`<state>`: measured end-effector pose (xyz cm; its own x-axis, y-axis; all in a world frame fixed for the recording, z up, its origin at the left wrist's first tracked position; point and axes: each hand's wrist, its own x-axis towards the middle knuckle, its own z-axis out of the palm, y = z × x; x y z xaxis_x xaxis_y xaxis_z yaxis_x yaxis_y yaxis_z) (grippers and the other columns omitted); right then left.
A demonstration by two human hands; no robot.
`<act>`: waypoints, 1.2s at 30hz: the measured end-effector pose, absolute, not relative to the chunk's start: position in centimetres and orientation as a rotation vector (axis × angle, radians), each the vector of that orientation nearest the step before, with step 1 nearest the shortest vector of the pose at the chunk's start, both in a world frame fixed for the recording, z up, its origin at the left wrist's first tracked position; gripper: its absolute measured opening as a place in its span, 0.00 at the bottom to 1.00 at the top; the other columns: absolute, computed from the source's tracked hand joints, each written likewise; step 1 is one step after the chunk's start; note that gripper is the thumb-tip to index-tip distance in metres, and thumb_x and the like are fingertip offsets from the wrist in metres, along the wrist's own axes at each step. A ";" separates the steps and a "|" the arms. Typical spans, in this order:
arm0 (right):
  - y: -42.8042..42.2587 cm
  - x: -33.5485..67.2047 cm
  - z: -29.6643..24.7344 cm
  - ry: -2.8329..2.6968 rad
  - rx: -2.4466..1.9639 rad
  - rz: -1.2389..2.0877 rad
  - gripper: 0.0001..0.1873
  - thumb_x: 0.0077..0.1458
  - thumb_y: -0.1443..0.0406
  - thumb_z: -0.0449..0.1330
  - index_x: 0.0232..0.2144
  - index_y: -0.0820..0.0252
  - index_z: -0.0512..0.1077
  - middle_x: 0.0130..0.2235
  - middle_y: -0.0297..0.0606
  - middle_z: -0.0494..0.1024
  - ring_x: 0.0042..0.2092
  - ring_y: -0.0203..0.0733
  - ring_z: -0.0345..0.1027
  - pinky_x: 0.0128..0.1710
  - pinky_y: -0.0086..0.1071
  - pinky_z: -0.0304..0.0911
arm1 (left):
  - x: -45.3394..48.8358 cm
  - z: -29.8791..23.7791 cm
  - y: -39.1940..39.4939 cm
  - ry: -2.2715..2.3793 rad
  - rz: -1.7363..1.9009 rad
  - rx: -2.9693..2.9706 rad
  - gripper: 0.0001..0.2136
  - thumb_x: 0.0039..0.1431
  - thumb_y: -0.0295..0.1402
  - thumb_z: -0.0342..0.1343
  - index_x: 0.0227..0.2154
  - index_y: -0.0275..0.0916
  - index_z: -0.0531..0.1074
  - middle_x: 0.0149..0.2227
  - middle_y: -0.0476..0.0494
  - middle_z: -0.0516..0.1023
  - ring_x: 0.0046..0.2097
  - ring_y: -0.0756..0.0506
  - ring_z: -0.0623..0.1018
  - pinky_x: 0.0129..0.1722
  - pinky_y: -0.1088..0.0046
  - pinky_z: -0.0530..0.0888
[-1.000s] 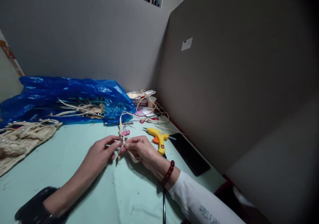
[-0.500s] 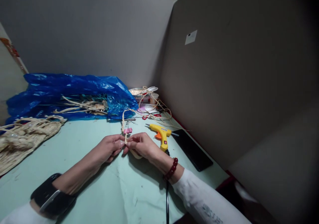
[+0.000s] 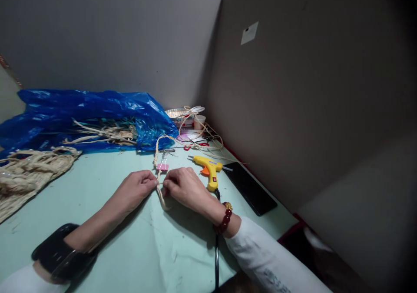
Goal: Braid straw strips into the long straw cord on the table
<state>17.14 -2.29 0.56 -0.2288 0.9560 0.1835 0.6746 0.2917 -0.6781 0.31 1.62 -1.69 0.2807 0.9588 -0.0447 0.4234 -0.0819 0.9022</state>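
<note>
Braid (image 3: 156,156): straw-coloured, around the middle of the green-covered desk (image 3: 120,254), arching toward the far edge, with loose ends trailing toward the near edge.
Left hand (image 3: 138,185): thumb and forefinger pinching the braid just below the binder clip (image 3: 162,167); the other fingers curled.
Right hand (image 3: 187,185): fingers bent, tips just beside the braid, a thin strand reaching toward them; whether they grip it I cannot tell, since the back of the hand hides them.
Clip: pink, at the braid just beyond the fingertips, wire arms toward the far edge.
Glue gun (image 3: 210,170): yellow, orange trigger, lying beyond the right hand, nozzle toward the far edge and leftward.
Black slab (image 3: 252,189): flat along the right edge.
Scissors (image 3: 204,144): red-handled, near the far right corner.
Plastic bag (image 3: 97,99): blue, along the far edge, straw strands (image 3: 114,133) at its opening.
Woven piece (image 3: 35,175): straw-coloured, by the left edge.
</note>
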 end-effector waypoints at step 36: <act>-0.7 16.9 -2.0 -1.653 -1.233 1.130 0.11 0.55 0.66 0.57 0.23 0.63 0.73 0.21 0.30 0.69 0.23 0.30 0.58 0.26 0.24 0.53 | 0.6 -1.6 0.3 1.063 0.704 1.407 0.15 0.51 0.44 0.58 0.26 0.36 0.68 0.15 0.59 0.63 0.14 0.58 0.58 0.13 0.82 0.53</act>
<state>16.90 -0.70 -1.98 -0.2350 0.9694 0.0704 0.2863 0.1383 -0.9481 0.64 0.35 -1.64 0.4040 0.8994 -0.1672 0.1975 0.0927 0.9759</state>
